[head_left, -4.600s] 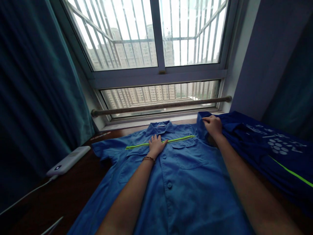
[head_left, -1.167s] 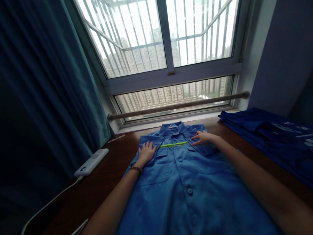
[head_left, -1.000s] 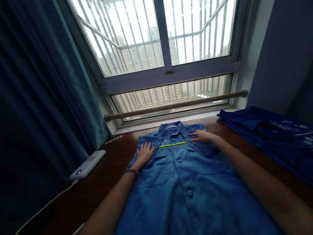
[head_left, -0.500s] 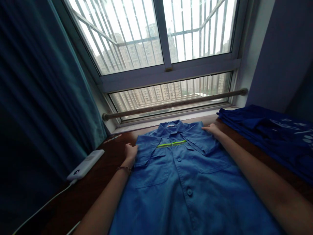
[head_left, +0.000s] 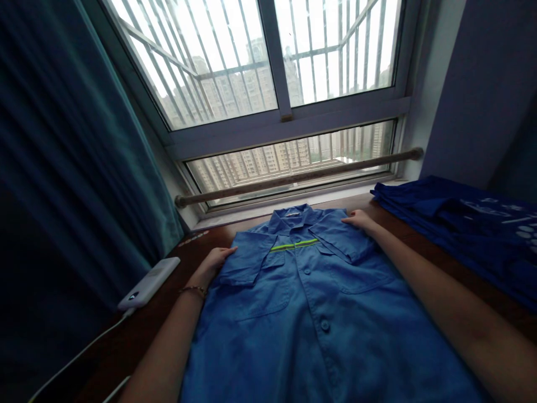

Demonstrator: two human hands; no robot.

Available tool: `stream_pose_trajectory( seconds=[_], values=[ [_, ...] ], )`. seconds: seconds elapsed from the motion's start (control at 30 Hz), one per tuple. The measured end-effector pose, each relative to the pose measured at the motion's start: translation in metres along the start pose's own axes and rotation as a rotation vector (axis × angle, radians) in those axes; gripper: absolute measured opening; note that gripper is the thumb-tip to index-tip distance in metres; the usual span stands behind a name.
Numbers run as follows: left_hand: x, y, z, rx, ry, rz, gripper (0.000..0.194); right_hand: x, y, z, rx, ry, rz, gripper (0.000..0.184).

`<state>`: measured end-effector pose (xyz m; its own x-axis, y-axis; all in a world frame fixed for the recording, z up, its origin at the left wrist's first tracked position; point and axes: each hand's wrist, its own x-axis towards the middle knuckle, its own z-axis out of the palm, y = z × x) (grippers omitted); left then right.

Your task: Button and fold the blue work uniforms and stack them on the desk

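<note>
A blue short-sleeved work shirt (head_left: 302, 302) lies front side up, its collar toward the window and a yellow-green stripe across the chest. Both short sleeves are folded inward over the chest. My left hand (head_left: 213, 263) pinches the outer edge of the sleeve on the left, fingers closed on the cloth. On the other side, my right hand (head_left: 358, 219) grips the edge near the right sleeve's shoulder, with its fingertips partly hidden by the fabric. The lower part of the shirt runs out of view at the bottom.
A white power bank (head_left: 149, 284) with a white cable rests on the dark wooden surface (head_left: 184, 268) at left, beside a blue curtain (head_left: 84, 140). Folded darker blue clothing (head_left: 453, 224) lies at right. A rail (head_left: 302, 178) crosses the barred window.
My left hand has shifted slightly left and turned, drawing the left sleeve edge outward. My right hand has moved slightly inward along the shirt edge.
</note>
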<state>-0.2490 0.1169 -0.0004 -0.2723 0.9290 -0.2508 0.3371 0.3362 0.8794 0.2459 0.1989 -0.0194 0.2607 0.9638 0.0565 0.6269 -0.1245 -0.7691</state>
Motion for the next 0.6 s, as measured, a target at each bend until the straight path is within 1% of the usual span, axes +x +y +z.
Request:
stream_pose_trajectory(
  seconds=[0.1, 0.2, 0.3, 0.47, 0.6],
  values=[
    [0.006, -0.004, 0.011, -0.114, 0.011, 0.019, 0.032, -0.003, -0.005, 0.0, 0.051, -0.019, 0.0, 0.048],
    [0.012, -0.008, 0.015, -0.174, 0.048, 0.057, 0.026, -0.008, -0.008, -0.004, 0.125, -0.075, 0.026, 0.043],
    [0.018, -0.013, 0.013, -0.206, 0.069, 0.079, 0.022, -0.015, -0.01, -0.008, 0.212, -0.193, 0.083, 0.036],
    [0.027, -0.02, 0.009, -0.227, 0.104, 0.105, 0.014, -0.023, -0.013, -0.012, 0.345, -0.377, 0.162, 0.041],
    [0.029, -0.021, 0.01, -0.239, 0.114, 0.116, 0.02, -0.026, -0.017, -0.011, 0.473, -0.532, 0.224, 0.043]
  ],
)
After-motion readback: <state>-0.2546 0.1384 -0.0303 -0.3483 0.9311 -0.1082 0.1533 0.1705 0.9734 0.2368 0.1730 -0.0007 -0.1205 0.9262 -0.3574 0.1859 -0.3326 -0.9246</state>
